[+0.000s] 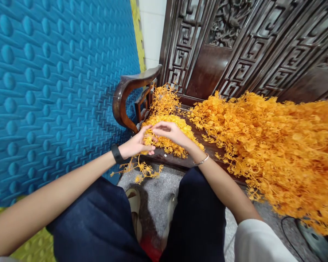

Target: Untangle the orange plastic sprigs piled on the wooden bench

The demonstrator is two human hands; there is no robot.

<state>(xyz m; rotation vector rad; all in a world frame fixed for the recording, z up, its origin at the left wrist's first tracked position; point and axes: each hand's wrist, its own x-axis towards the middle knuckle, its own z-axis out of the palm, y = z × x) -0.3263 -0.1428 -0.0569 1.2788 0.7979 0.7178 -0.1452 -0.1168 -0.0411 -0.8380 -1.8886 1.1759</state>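
Looking down, I see two heaps of orange sprigs on one dark bench (207, 145): the big heap (278, 145) fills the right, the small heap (168, 119) lies by the armrest (125, 97). Both forearms stretch forward over my knees and meet at the small heap. My left hand (136, 145) closes on one sprig (142, 169) dangling past the bench edge. My right hand (171, 133) curls palm-down, fingertips meeting the left's; I cannot tell its grip.
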